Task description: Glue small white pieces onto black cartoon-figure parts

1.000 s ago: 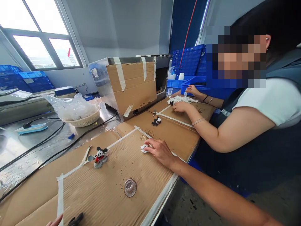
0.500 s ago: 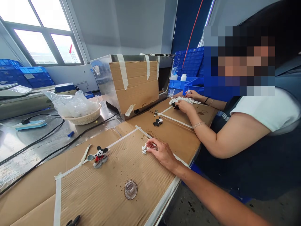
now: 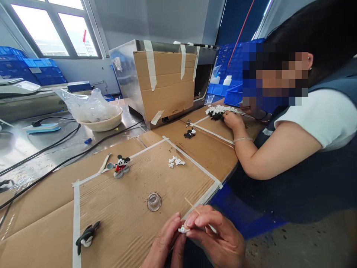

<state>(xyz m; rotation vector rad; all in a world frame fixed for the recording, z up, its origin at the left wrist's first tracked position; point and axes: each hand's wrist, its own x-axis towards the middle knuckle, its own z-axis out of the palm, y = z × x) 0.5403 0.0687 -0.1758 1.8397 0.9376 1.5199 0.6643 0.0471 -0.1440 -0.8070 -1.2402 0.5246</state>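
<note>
My two hands sit at the bottom edge of the view, close together above the cardboard. My left hand [image 3: 164, 243] pinches a small white moulded piece [image 3: 183, 229] at its fingertips, and my right hand [image 3: 217, 238] presses against that piece from the other side. A thin wooden stick [image 3: 193, 206] runs through my right fingers. On the taped cardboard sheet [image 3: 134, 219] stand a painted Mickey Mouse figurine [image 3: 121, 166] and an upturned small glass cup [image 3: 154, 201]. A black-and-white figurine part [image 3: 87, 236] lies near my left hand, and small white pieces [image 3: 176, 162] lie farther off.
To the right, a co-worker's hand [image 3: 233, 120] works at a heap of white pieces [image 3: 221, 109]. A small black-and-white figure [image 3: 190, 133] stands nearby. Behind are a taped cardboard-and-metal box [image 3: 164, 83], a basket with a plastic bag [image 3: 103, 124], black cables and blue crates.
My right hand has left the white pieces and come back toward me, now with the stick. My left hand has risen from the lower edge to meet it. The view has tilted.
</note>
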